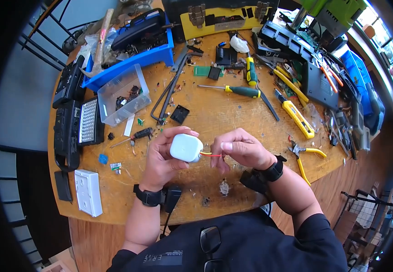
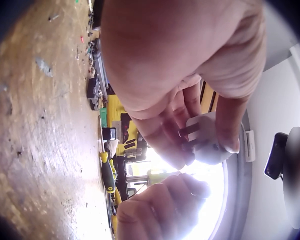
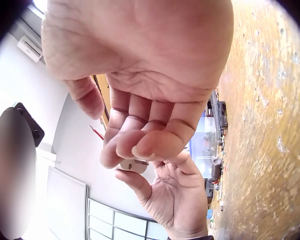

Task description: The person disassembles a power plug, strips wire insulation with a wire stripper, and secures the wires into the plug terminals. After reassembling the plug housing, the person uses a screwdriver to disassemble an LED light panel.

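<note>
A white rounded-square device (image 1: 186, 148) is gripped between the thumb and fingers of my left hand (image 1: 159, 158). Metal prongs stick out of the device's underside (image 2: 206, 137) in the left wrist view. Thin red and yellow wires (image 1: 210, 154) leave its right side towards my right hand (image 1: 241, 149). That hand's fingers are curled beside the wires. In the right wrist view a red wire end (image 3: 96, 132) shows near the thumb of my right hand (image 3: 145, 95), with a gap between thumb and fingers. Whether the fingers touch the wires cannot be told.
Yellow-handled pliers (image 1: 299, 152) and a yellow cutter (image 1: 297, 119) lie to the right. Screwdrivers (image 1: 244, 91) and a black square part (image 1: 179, 114) lie beyond the hands. A clear bin (image 1: 110, 113) and a white box (image 1: 87, 192) stand left.
</note>
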The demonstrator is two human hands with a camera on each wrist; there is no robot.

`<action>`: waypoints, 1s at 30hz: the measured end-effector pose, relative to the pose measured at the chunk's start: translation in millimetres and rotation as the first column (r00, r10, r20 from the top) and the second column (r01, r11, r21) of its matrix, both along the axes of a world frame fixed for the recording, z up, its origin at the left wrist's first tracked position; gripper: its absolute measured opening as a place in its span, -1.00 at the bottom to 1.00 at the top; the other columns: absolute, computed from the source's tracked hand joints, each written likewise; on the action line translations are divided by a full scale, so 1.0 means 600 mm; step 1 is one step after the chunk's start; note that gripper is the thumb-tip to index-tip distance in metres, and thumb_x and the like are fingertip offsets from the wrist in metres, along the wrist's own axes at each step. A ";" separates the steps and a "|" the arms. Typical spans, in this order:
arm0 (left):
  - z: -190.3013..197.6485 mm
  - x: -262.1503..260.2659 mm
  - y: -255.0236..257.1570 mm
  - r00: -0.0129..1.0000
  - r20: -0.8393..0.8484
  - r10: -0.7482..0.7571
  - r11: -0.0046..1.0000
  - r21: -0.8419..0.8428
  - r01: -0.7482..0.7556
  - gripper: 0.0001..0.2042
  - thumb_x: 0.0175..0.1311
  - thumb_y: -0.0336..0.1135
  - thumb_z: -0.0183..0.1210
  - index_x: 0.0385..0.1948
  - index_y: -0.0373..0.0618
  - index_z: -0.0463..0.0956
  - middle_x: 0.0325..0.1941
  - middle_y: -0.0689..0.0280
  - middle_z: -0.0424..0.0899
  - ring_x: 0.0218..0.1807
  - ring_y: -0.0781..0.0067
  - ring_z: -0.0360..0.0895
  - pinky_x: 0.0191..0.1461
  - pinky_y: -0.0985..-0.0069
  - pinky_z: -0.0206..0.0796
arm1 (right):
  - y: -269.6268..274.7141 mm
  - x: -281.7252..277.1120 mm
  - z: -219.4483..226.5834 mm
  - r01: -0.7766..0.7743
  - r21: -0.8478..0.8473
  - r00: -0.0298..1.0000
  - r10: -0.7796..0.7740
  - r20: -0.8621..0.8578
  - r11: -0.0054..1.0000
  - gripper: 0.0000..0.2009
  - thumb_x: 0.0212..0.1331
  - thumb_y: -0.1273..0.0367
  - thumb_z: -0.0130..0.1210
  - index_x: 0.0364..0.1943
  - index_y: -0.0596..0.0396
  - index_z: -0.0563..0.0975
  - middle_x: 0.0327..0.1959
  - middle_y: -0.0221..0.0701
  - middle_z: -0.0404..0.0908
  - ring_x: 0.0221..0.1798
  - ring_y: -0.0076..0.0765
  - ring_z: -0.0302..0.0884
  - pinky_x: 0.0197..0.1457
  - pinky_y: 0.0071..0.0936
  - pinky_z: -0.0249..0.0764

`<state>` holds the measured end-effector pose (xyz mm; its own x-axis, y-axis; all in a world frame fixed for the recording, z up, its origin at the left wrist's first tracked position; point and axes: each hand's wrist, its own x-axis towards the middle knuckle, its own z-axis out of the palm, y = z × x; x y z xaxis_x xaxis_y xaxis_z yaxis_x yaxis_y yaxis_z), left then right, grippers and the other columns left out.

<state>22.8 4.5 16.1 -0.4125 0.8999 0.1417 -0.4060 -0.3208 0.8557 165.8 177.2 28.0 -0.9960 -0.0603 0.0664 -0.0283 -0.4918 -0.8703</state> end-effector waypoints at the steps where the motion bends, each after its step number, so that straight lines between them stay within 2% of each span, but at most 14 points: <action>1: 0.000 0.001 -0.001 0.999 0.036 -0.012 1.000 -0.001 0.012 -0.30 -0.20 -0.39 0.44 0.10 -0.22 0.31 0.06 0.14 0.51 0.05 0.40 0.50 0.12 0.50 0.35 | 0.001 0.000 -0.006 -0.011 -0.032 1.000 0.010 -0.013 0.999 -0.61 0.31 0.19 -0.11 -0.38 0.31 0.55 -0.55 -0.32 0.55 -0.52 -0.55 0.47 -0.47 -0.64 0.35; 5: 0.002 0.000 -0.001 0.996 0.073 -0.049 0.998 0.029 0.047 -0.29 -0.21 -0.38 0.45 0.10 -0.22 0.31 0.07 0.12 0.50 0.05 0.39 0.50 0.10 0.50 0.36 | 0.001 0.001 0.002 -0.016 -0.025 0.998 0.018 0.064 1.000 -0.56 0.26 0.15 -0.10 -0.41 0.35 0.54 -0.48 -0.25 0.54 -0.49 -0.42 0.49 -0.43 -0.53 0.37; 7: 0.001 0.001 -0.003 0.997 0.048 -0.065 0.998 0.012 0.064 -0.28 -0.23 -0.38 0.45 0.10 -0.22 0.30 0.07 0.11 0.49 0.05 0.38 0.50 0.08 0.51 0.37 | 0.001 0.001 0.000 -0.033 0.013 0.999 0.033 -0.001 0.999 -0.64 0.31 0.21 -0.09 -0.38 0.29 0.55 -0.57 -0.37 0.53 -0.54 -0.58 0.45 -0.46 -0.66 0.34; 14: -0.001 -0.005 -0.001 0.991 -0.056 -0.125 0.990 0.057 0.129 -0.30 -0.19 -0.44 0.42 0.12 -0.23 0.29 0.07 0.09 0.49 0.05 0.35 0.50 0.08 0.51 0.37 | -0.002 0.002 0.009 -0.065 0.039 0.998 0.064 0.018 0.997 -0.70 0.28 0.25 -0.02 -0.38 0.26 0.55 -0.60 -0.44 0.51 -0.56 -0.65 0.39 -0.47 -0.68 0.30; 18: 0.004 0.000 0.000 0.988 -0.040 -0.147 0.988 0.042 0.148 -0.32 -0.16 -0.47 0.39 0.12 -0.23 0.29 0.05 0.09 0.51 0.05 0.35 0.51 0.09 0.50 0.37 | -0.003 0.004 0.011 -0.112 0.126 0.992 0.104 0.070 0.986 -0.77 0.25 0.30 0.04 -0.41 0.20 0.54 -0.59 -0.51 0.49 -0.55 -0.70 0.36 -0.47 -0.71 0.27; 20: 0.011 0.006 0.000 0.995 -0.054 -0.086 0.990 -0.114 0.080 -0.28 -0.20 -0.19 0.45 0.07 -0.22 0.32 -0.04 0.09 0.53 -0.02 0.35 0.51 0.04 0.50 0.38 | -0.003 0.004 0.008 -0.124 0.137 0.990 0.114 0.081 0.983 -0.79 0.24 0.31 0.05 -0.42 0.18 0.53 -0.59 -0.52 0.49 -0.54 -0.72 0.35 -0.47 -0.72 0.25; 22: 0.015 0.006 0.001 0.993 -0.029 -0.114 0.988 -0.111 0.110 -0.30 -0.16 -0.15 0.42 0.07 -0.25 0.32 -0.05 0.07 0.53 -0.02 0.33 0.51 0.04 0.49 0.37 | -0.003 0.003 0.007 -0.162 0.086 0.986 0.157 0.056 0.983 -0.79 0.25 0.31 0.04 -0.43 0.16 0.52 -0.58 -0.54 0.48 -0.53 -0.74 0.33 -0.47 -0.74 0.24; 26: 0.011 0.005 -0.001 0.990 0.038 -0.139 0.982 -0.125 0.143 -0.31 -0.09 -0.06 0.35 0.05 -0.33 0.32 -0.09 0.03 0.53 -0.03 0.30 0.51 0.02 0.48 0.37 | -0.007 0.004 0.011 -0.174 0.102 0.984 0.169 0.057 0.979 -0.80 0.24 0.31 0.05 -0.42 0.17 0.51 -0.58 -0.55 0.48 -0.53 -0.74 0.32 -0.47 -0.73 0.23; 28: 0.008 0.005 -0.001 0.988 0.054 -0.147 0.982 -0.114 0.152 -0.31 -0.09 -0.07 0.35 0.04 -0.33 0.32 -0.09 0.03 0.53 -0.03 0.30 0.51 0.03 0.48 0.37 | -0.008 0.004 0.020 -0.158 0.076 0.979 0.146 0.139 0.985 -0.81 0.18 0.38 0.08 -0.51 0.20 0.52 -0.57 -0.49 0.51 -0.50 -0.67 0.36 -0.44 -0.65 0.25; 30: 0.007 0.005 0.001 0.985 0.069 -0.155 0.982 -0.101 0.162 -0.32 -0.08 -0.07 0.35 0.04 -0.33 0.32 -0.09 0.02 0.53 -0.03 0.31 0.51 0.03 0.49 0.36 | -0.011 0.004 0.019 -0.141 0.059 0.985 0.134 0.110 0.988 -0.82 0.17 0.39 0.08 -0.52 0.21 0.51 -0.58 -0.48 0.50 -0.50 -0.65 0.38 -0.44 -0.65 0.26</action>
<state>25.7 4.9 20.1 -0.2683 0.9631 0.0213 -0.4961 -0.1571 0.8539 168.2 170.5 39.7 -0.9790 -0.1981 -0.0472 0.1293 -0.4254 -0.8957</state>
